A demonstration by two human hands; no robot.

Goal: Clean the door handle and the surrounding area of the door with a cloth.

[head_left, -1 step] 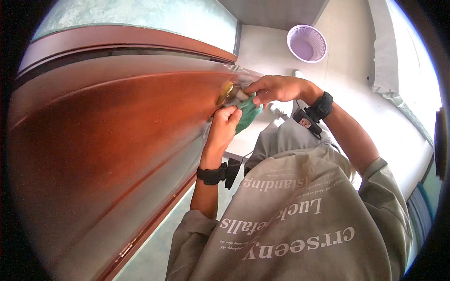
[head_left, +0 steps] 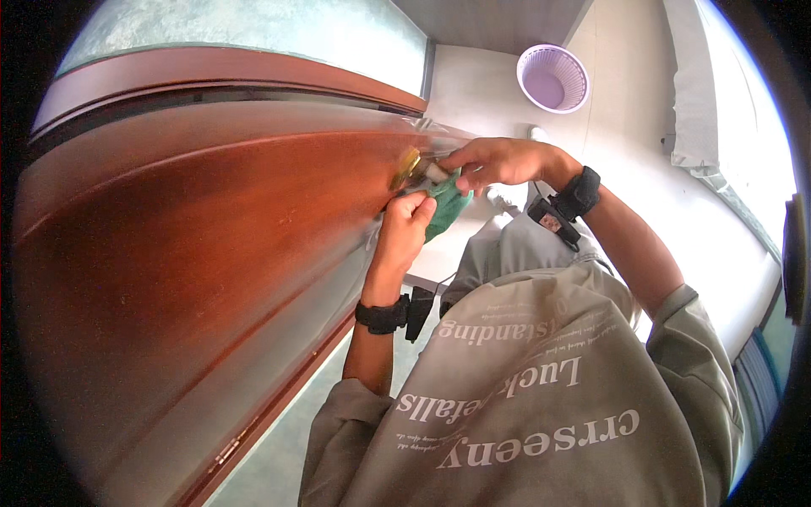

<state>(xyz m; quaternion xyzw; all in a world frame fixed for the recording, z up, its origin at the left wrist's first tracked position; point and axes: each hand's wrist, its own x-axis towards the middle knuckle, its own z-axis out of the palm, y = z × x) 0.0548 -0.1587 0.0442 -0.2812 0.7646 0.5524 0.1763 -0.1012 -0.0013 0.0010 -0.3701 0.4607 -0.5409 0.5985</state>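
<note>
A reddish-brown wooden door point(head_left: 220, 228) fills the left, with a brass-coloured lock plate point(head_left: 407, 167) and a pale metal handle point(head_left: 436, 172) on its edge side. Below and around the handle hangs a green cloth point(head_left: 448, 213). My left hand point(head_left: 404, 226) is closed, pinching the cloth's near side between thumb and fingers. From the right, my right hand point(head_left: 498, 160) reaches to the handle; its curled fingers and thumb close on the cloth's upper edge. The fingertips are partly hidden behind the handle and cloth.
A purple slatted basket point(head_left: 553, 80) stands on the pale floor beyond my hands. Clear plastic film point(head_left: 431, 127) clings to the door's edge. A grey panel point(head_left: 490, 21) rises at the far side, and a pale covered edge point(head_left: 697, 93) runs along the right.
</note>
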